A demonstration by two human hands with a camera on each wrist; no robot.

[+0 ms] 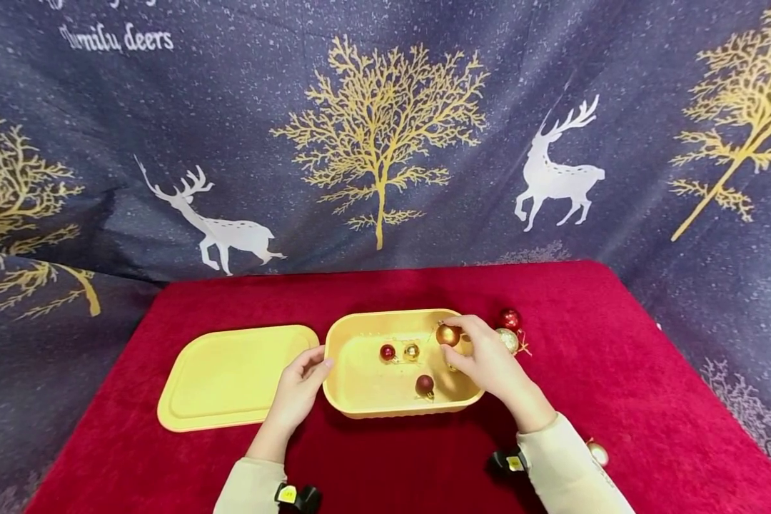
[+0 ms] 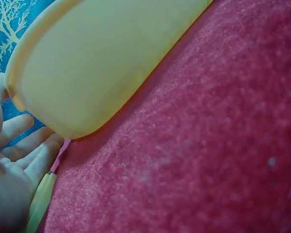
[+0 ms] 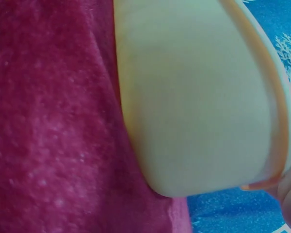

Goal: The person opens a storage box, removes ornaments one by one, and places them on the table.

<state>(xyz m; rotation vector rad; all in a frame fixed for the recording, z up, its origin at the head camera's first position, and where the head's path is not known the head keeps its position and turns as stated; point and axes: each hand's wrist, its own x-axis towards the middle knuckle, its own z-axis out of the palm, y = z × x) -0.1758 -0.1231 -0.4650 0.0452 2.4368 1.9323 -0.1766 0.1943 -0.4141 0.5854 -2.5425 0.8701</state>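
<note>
A yellow plastic box [image 1: 395, 412] stands lidless on the red cloth. Inside it lie a small red bauble [image 1: 387, 352], a small gold bauble [image 1: 412, 351] and a dark red bauble [image 1: 425, 385]; another gold one is partly hidden under the right hand. My right hand [image 1: 488, 357] pinches a larger copper-gold bauble [image 1: 447, 335] between thumb and fingers at the box's right end. My left hand [image 1: 300, 382] holds the left end, thumb at the rim and fingers against the outer wall. The right wrist view shows the box's outer wall [image 3: 199, 107], not the bauble.
The yellow lid [image 1: 231, 378] lies flat left of the box. Right of the box sit a shiny red bauble [image 1: 510, 318] and a pale gold bauble [image 1: 507, 340]. A pale bauble [image 1: 597, 453] lies by the right sleeve. A dark printed curtain [image 1: 385, 143] hangs behind.
</note>
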